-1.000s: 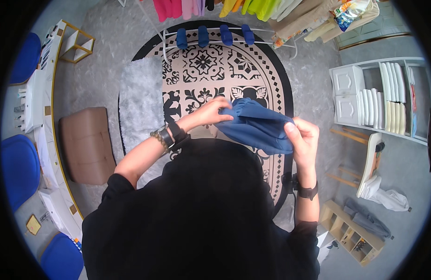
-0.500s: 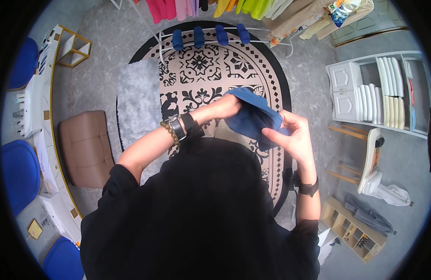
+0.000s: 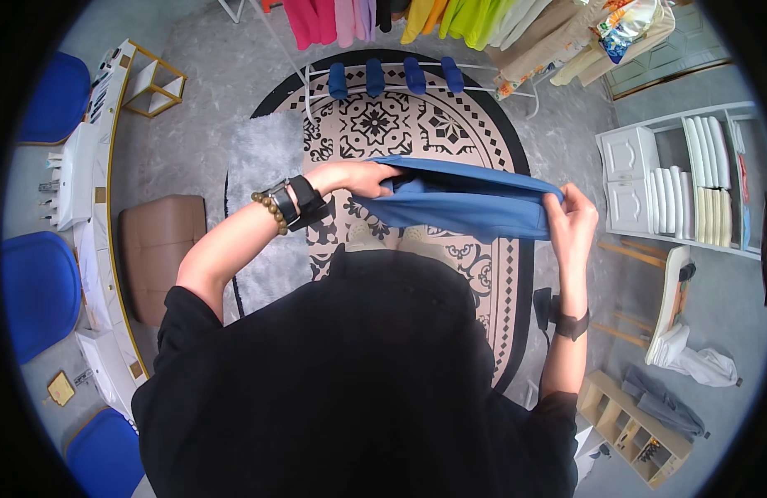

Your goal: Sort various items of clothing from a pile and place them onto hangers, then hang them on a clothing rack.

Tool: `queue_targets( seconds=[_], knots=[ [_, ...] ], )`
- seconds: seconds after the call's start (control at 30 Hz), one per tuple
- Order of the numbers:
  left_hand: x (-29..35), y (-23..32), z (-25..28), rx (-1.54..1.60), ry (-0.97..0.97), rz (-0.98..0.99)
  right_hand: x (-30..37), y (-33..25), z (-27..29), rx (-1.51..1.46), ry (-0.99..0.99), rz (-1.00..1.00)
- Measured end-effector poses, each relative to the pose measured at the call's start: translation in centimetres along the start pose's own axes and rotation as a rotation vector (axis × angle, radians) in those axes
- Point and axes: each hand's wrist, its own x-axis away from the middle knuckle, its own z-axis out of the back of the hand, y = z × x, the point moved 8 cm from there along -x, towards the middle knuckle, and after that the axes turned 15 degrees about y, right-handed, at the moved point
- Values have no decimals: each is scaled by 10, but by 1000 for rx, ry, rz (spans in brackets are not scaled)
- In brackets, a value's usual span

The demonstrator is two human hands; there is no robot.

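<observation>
A blue cloth garment (image 3: 483, 214) is stretched sideways between my two hands, above the patterned rug. Its long upper opening gapes, with a dark inside showing; which kind of garment it is cannot be made out. At the left end, my left hand (image 3: 358, 178) grips the cloth, its fingertips partly hidden in the folds. My right hand (image 3: 572, 217) pinches the right end, with the thumb on the near side. Bands circle both wrists, and beads are on the left one.
A white clothes rack (image 3: 309, 87) stands ahead, with colourful hanging clothes (image 3: 466, 21) and several blue rolls (image 3: 374, 77) on its lower bars. To the left are a brown ottoman (image 3: 161, 261) and a grey shaggy mat (image 3: 271, 174). White shelves (image 3: 628, 174) with folded linens stand right.
My hands have moved apart, the left one leftward and the right one rightward. The bunched blue garment is now drawn out wide, its opening facing up.
</observation>
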Motion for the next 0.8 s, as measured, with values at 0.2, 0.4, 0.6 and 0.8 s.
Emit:
queue_targets(
  seconds=[0.2,0.4,0.6,0.8],
  knots=[
    [41,88,58,11,-90,-34,-27,44,3,238,142,56],
    [85,117,60,-84,-30,-522,-46,96,3,124,104,-191],
    [85,118,52,-183,-72,-524,-52,117,-13,-434,111,-338],
    [33,85,41,-46,228,-235,-24,8,-59,-696,-157,-272]
  ],
)
